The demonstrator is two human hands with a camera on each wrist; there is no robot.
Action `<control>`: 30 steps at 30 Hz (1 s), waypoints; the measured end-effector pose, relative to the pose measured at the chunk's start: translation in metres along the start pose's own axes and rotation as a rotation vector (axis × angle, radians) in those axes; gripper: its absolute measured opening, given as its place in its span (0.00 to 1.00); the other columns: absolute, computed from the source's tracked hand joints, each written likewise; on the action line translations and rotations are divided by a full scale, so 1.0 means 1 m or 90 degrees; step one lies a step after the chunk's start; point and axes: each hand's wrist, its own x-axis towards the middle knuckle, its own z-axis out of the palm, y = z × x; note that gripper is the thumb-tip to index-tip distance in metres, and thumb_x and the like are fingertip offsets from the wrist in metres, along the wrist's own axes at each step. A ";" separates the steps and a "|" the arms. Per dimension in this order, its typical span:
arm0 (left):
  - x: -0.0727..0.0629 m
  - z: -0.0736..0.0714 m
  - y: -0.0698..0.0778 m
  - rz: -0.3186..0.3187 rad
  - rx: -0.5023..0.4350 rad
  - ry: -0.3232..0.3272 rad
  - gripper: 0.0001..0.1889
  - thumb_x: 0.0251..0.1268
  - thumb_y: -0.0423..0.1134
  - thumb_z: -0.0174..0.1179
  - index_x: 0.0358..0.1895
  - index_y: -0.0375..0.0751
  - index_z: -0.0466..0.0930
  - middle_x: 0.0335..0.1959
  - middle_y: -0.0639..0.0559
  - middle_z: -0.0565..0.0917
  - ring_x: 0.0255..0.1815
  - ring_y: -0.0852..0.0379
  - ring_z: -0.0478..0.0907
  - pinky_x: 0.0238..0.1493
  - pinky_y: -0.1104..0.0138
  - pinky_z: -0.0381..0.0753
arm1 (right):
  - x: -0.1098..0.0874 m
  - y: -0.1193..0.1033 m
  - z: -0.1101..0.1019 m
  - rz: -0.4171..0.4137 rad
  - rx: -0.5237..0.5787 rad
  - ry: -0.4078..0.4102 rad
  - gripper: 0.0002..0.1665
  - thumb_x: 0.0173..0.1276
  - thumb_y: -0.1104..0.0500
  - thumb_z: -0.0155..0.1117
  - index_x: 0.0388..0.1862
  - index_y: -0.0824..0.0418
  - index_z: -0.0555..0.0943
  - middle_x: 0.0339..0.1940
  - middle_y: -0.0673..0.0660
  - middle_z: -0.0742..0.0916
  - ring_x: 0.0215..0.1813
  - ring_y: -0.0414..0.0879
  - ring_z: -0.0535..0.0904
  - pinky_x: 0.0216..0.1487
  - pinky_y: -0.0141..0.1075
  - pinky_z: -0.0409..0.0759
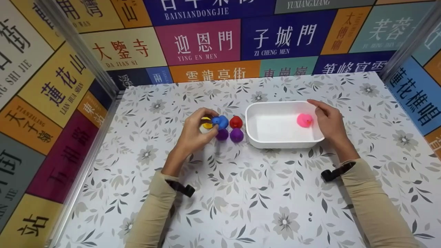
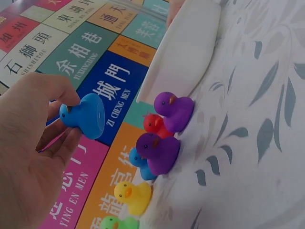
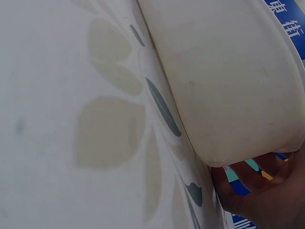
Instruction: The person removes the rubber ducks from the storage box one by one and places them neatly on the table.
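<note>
My left hand (image 1: 198, 129) pinches a blue rubber duck (image 2: 90, 117) between thumb and fingers, lifted above the table beside the other ducks. Below it in the left wrist view stand a second blue duck (image 2: 138, 164), a yellow duck (image 2: 136, 198) and part of a green duck (image 2: 121, 223). A red duck (image 1: 236, 122) and two purple ducks, one being the right purple duck (image 1: 236, 135), stand left of a white plastic tub (image 1: 253, 137). Inside the tub, at its right end, sits a pink duck (image 1: 304, 120). My right hand (image 1: 330, 122) holds the tub's right end, fingers curled along the wall.
A white tabletop (image 1: 248, 199) with a grey leaf and flower print lies under everything. Colourful panels (image 1: 198, 41) with Chinese lettering stand behind the table and at both sides. Each forearm wears a black wrist strap, such as the left strap (image 1: 181, 187).
</note>
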 end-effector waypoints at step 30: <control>-0.014 -0.014 -0.024 -0.068 0.138 -0.119 0.17 0.64 0.28 0.73 0.54 0.36 0.83 0.55 0.44 0.84 0.57 0.50 0.85 0.62 0.62 0.88 | 0.000 0.000 -0.001 0.001 -0.007 -0.004 0.25 0.88 0.51 0.47 0.75 0.45 0.82 0.73 0.58 0.85 0.72 0.48 0.78 0.67 0.28 0.70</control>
